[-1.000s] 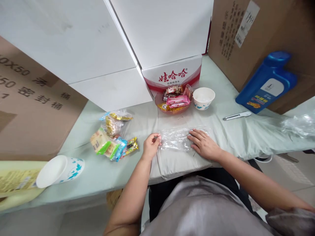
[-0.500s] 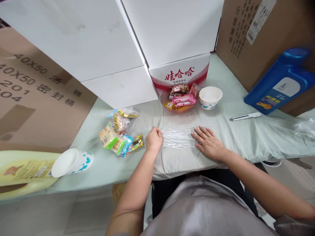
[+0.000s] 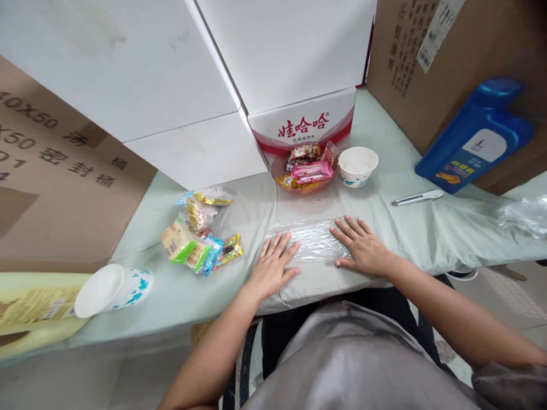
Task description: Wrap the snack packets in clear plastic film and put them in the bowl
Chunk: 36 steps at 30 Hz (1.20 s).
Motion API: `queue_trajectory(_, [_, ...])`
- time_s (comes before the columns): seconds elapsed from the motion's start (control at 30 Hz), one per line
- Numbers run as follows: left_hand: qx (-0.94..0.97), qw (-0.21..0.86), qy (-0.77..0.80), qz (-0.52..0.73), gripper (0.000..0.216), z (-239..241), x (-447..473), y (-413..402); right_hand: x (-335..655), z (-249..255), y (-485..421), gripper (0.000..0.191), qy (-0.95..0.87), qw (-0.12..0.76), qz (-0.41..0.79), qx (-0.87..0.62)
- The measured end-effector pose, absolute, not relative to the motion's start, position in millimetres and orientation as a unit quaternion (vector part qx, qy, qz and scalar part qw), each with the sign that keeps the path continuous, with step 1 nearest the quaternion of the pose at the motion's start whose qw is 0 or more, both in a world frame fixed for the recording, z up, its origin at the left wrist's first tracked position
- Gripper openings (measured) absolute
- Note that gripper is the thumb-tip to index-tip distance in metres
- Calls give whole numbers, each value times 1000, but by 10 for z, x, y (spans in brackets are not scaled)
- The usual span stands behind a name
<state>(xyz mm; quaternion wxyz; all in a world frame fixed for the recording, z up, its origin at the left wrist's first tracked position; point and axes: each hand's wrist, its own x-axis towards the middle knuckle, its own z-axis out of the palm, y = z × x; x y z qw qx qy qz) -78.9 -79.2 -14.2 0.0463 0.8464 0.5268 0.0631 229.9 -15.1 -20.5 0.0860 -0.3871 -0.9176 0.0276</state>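
A clear plastic bag lies flat on the pale green cloth of the table right in front of me. My left hand lies flat with fingers spread on the bag's left end. My right hand lies flat, fingers stretched out, on the bag's right end. Neither hand holds anything. A pile of small wrapped snacks lies to the left of my left hand.
Behind the bag stand a reddish bowl of wrapped sweets and a white bowl. A utility knife and a blue jug are at the right. A tipped white cup lies at the left. Cardboard boxes wall the back.
My left hand has opened from a closed pinch at the bag's left edge and now lies flat on it. The right hand stays flat on the bag's right end.
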Motion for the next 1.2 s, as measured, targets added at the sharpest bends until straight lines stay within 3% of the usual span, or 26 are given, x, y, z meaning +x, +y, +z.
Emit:
queue_trajectory(0.13, [849,37,513,124,46,-85,-1043,-957,2609,-155,-269,91,-919,110,50,-375])
queue_trajectory(0.23, [852,31,490,182,25,-56,-1088,-1042,2761,-105,-423,64,-927,138,89,-336])
queue_trajectory(0.33, [853,19,476,214,20,-44,-1065,-1077,2799,-64,-572,30,-920,171,112,-335])
queue_trajectory(0.4, [855,29,467,224,18,-31,-1045,-1094,2801,-32,-649,21,-914,189,112,-342])
queue_trajectory(0.57, [856,91,461,214,25,13,-1020,-1169,2843,83,-752,17,-898,240,141,-341])
queue_trajectory(0.67, [836,130,479,235,12,14,-1020,-1215,2862,119,-752,17,-879,269,181,-350])
queue_trajectory(0.87, [684,251,598,334,14,-35,-1011,-1191,2799,39,-667,21,-835,226,178,-468])
queue_trajectory(1.03, [599,196,697,341,19,-75,-889,-1003,2617,-3,-499,25,-795,163,136,-568])
queue_trajectory(1.2, [603,67,761,228,13,-95,-802,-879,2413,15,-342,26,-789,64,53,-609])
